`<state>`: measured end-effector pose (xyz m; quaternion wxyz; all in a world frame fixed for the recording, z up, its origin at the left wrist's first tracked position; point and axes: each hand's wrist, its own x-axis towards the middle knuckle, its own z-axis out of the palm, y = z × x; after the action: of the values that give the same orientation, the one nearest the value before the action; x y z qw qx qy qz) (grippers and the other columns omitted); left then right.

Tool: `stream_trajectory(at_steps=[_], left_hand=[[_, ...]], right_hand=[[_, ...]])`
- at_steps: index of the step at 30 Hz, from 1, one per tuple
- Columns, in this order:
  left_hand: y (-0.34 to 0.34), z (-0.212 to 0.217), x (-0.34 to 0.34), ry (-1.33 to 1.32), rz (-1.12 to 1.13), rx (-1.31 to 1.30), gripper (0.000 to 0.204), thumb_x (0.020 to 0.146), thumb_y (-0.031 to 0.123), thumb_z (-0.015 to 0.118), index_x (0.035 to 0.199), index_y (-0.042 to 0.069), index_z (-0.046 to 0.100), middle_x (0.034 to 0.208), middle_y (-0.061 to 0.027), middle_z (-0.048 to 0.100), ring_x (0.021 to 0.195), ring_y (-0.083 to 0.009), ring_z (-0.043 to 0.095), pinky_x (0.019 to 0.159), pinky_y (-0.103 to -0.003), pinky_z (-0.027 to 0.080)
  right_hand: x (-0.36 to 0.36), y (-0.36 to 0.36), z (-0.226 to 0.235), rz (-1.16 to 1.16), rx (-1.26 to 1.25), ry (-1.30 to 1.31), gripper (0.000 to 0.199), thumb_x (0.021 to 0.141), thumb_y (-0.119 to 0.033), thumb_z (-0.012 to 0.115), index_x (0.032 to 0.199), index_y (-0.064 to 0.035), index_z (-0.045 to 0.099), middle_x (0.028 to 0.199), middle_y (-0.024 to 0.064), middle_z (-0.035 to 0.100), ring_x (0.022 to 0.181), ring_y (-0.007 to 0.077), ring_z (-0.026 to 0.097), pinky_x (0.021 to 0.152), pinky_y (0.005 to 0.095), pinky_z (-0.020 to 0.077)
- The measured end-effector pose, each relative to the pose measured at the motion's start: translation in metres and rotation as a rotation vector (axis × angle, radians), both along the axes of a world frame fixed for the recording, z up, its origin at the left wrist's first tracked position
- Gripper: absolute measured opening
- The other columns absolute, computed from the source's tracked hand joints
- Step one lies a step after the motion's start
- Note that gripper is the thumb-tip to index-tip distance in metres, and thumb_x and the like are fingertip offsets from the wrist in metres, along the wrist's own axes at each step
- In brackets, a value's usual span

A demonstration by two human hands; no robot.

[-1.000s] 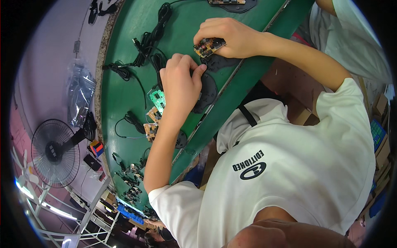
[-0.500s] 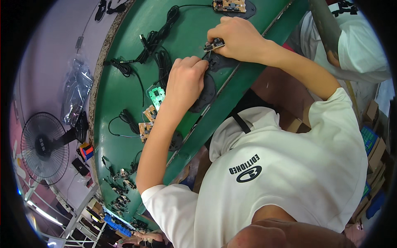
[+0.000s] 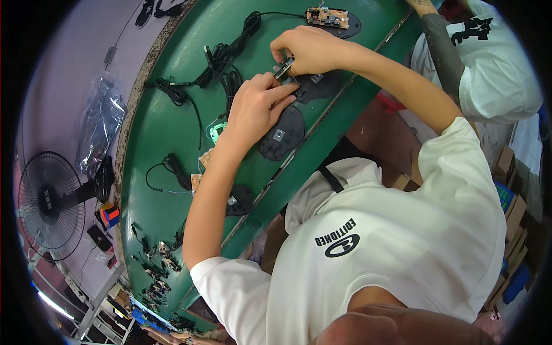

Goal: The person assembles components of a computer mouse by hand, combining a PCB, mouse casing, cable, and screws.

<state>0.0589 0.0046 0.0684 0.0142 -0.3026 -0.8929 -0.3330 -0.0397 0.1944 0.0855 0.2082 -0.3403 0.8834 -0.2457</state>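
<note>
My right hand [image 3: 307, 50] is closed on a small circuit board [image 3: 284, 68], tilted up on edge at its fingertips. My left hand [image 3: 256, 109] is just below it, thumb and fingers pressed together; whatever they pinch is hidden. Those fingertips lie at the edge of a black mouse base [image 3: 322, 87], which rests under both hands. A second mouse base [image 3: 282, 135], with a small light square on it, lies by my left wrist. A green-lit circuit board [image 3: 217, 132] is partly covered by my left forearm.
Coiled black cables [image 3: 215, 62] lie across the green table [image 3: 155, 126]. Farther off is a tan circuit board [image 3: 328, 18] on a mouse base. Another mouse base [image 3: 239, 200] lies by my left forearm. A fan [image 3: 52, 204] stands at left; a co-worker's arm [image 3: 443, 52] is at upper right.
My right hand has moved left and tilted the small board beside my left fingertips. My left fingers have shifted slightly right. The whole view has shifted a little.
</note>
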Motion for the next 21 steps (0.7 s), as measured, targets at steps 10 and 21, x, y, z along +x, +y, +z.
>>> stream_trajectory(at_steps=[10,21], left_hand=[[0.001,0.001,-0.002,-0.015,0.075,-0.085,0.029,0.082,0.025,0.077,0.107,0.011,0.075,0.079,-0.0058,0.054,0.08,-0.0249,0.053,0.07,-0.038,0.04],[0.004,0.005,-0.012,-0.194,0.105,-0.023,0.03,0.079,0.021,0.08,0.107,0.012,0.077,0.071,-0.0063,0.053,0.074,-0.0241,0.052,0.068,-0.038,0.04]], right_hand=[[-0.004,0.018,0.003,0.045,-0.199,-0.209,0.038,0.077,-0.025,0.075,0.104,-0.0029,0.058,0.084,0.0087,0.061,0.076,0.0205,0.06,0.066,0.0356,0.0464],[0.022,0.065,-0.01,0.243,-0.423,0.13,0.046,0.075,-0.026,0.084,0.109,-0.002,0.065,0.097,0.0098,0.063,0.089,0.025,0.06,0.077,0.0348,0.0516]])
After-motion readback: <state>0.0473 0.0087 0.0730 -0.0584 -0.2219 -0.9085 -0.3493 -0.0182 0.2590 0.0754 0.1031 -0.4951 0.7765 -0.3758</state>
